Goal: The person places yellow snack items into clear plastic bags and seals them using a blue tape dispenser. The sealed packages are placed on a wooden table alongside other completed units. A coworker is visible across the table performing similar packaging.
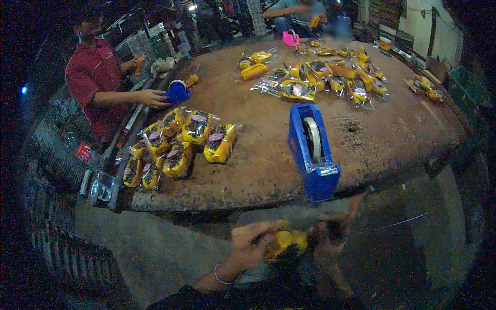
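Low in front of the table's near edge, my left hand (249,244) is closed around a yellow bread roll with dark topping (290,243). My right hand (330,238) is close to the roll's other end, smeared and dim, so its grip does not show clearly. Just beyond the hands, a blue tape dispenser (310,155) with a roll of clear tape stands at the table's edge. To the left of it lies a group of bread rolls in clear wrappers (178,157), with dark topping and pinkish labels.
Many more wrapped rolls (330,77) lie across the far side of the wooden table (248,183). At left, a person in a red shirt (95,77) touches another blue dispenser (179,91). Another person (297,13) works beyond a pink dispenser (290,37). A green crate (467,85) stands right.
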`<state>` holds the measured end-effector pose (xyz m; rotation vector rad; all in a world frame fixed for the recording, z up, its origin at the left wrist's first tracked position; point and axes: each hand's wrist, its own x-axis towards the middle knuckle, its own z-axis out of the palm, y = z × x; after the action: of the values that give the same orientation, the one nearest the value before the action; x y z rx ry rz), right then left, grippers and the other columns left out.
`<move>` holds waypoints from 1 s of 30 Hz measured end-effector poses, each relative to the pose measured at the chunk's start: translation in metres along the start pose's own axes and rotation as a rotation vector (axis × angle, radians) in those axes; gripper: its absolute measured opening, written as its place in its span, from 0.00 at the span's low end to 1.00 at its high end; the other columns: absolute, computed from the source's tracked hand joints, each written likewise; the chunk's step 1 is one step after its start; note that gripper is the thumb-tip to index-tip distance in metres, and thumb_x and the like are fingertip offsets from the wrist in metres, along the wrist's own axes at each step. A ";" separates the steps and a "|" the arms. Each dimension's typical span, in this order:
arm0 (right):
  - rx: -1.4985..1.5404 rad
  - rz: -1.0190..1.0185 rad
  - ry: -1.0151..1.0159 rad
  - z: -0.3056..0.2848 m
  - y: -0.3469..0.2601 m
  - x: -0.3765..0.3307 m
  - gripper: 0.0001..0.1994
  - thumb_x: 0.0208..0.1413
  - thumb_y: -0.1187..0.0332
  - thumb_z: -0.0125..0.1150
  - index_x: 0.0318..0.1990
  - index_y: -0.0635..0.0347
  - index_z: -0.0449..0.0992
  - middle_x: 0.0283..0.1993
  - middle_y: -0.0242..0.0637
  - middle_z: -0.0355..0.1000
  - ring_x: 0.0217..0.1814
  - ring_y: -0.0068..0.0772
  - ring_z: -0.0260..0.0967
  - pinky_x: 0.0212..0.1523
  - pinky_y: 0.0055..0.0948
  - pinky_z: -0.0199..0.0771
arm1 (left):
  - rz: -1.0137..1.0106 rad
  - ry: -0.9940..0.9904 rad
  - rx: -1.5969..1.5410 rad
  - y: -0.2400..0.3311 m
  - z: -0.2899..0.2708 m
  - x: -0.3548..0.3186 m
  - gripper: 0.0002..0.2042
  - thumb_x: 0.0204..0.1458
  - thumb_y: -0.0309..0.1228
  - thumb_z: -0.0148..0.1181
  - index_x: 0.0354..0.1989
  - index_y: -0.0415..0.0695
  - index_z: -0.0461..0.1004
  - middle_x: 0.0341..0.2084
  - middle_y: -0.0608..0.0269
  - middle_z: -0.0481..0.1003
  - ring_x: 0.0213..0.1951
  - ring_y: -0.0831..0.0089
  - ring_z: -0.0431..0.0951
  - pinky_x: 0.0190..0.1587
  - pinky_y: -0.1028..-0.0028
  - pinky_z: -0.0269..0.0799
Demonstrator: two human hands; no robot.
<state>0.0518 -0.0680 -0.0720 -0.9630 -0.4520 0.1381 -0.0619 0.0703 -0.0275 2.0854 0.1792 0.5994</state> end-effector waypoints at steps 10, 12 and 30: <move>-0.111 0.208 -0.130 0.003 -0.026 0.007 0.04 0.55 0.77 0.52 0.37 0.64 0.71 0.34 0.40 0.73 0.26 0.26 0.71 0.27 0.22 0.73 | -0.241 0.096 -0.352 -0.004 -0.024 0.002 0.09 0.53 0.23 0.55 0.43 0.37 0.71 0.32 0.53 0.78 0.23 0.68 0.78 0.27 0.73 0.75; -0.034 0.158 -0.122 0.014 -0.024 0.008 0.04 0.56 0.76 0.51 0.38 0.65 0.70 0.35 0.41 0.73 0.28 0.28 0.72 0.30 0.25 0.75 | -0.320 0.055 -0.563 -0.002 -0.022 0.000 0.14 0.56 0.23 0.50 0.52 0.38 0.65 0.35 0.51 0.76 0.22 0.66 0.78 0.25 0.72 0.76; -0.601 0.217 -0.320 -0.001 -0.056 0.033 0.07 0.52 0.75 0.59 0.38 0.66 0.75 0.40 0.38 0.73 0.40 0.25 0.70 0.39 0.23 0.71 | -0.032 -0.084 0.151 0.002 -0.022 0.024 0.17 0.46 0.25 0.61 0.46 0.46 0.76 0.22 0.62 0.77 0.24 0.74 0.78 0.27 0.73 0.71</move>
<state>0.0778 -0.0909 -0.0163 -1.5917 -0.7029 0.3692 -0.0517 0.0942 -0.0079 2.2446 0.2151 0.4907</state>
